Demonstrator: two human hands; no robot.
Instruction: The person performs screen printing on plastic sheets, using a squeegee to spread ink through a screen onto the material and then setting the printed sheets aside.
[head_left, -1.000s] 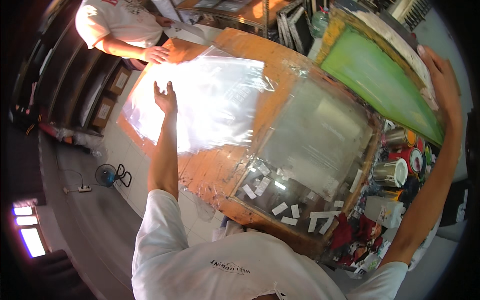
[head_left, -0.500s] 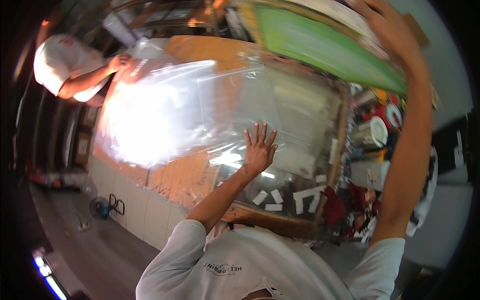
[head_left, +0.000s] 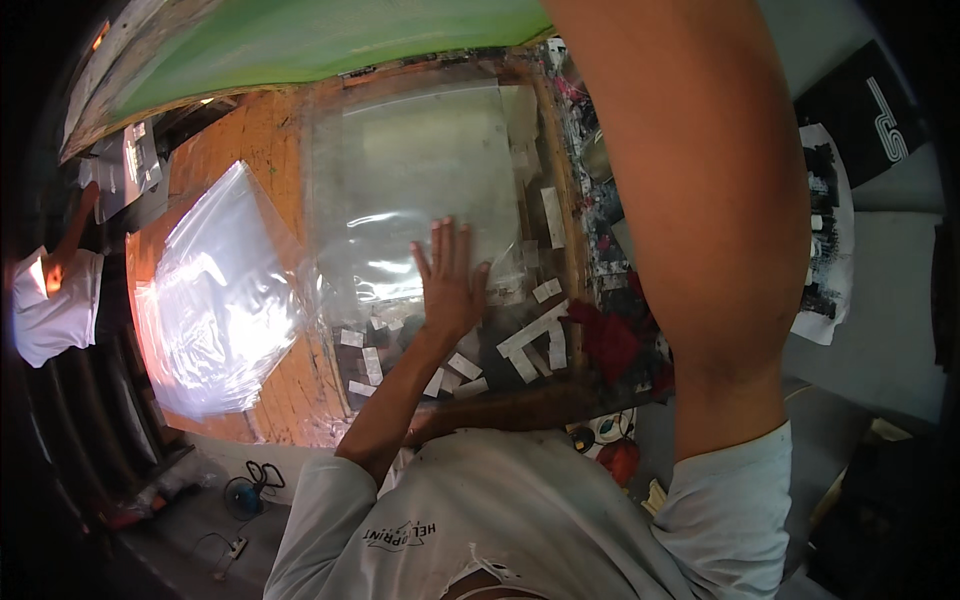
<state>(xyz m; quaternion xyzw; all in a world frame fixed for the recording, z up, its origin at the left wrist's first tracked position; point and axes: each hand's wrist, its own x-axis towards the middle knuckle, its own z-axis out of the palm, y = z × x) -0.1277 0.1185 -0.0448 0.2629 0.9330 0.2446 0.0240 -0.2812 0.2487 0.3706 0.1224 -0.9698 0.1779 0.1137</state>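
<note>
My left hand lies with fingers spread on a clear plastic sheet, near its lower edge. The sheet rests on a flat board with strips of white tape stuck around it. My right forearm reaches up past the top edge, so the right hand is out of view. A large green screen-printing frame stands raised across the far side. To the left of the sheet, a fanned stack of clear plastic sheets lies on the wooden tabletop and reflects bright light.
A red cloth lies at the board's right edge, by a paint-stained surface. Farther right are a white sheet with black marks and a black panel. Another person stands at far left. A small fan sits below the table.
The view has turned, and the green frame now spans the top left. My right hand has passed out of view. The left hand remains flat on the sheet; the other person's hand is off the stack.
</note>
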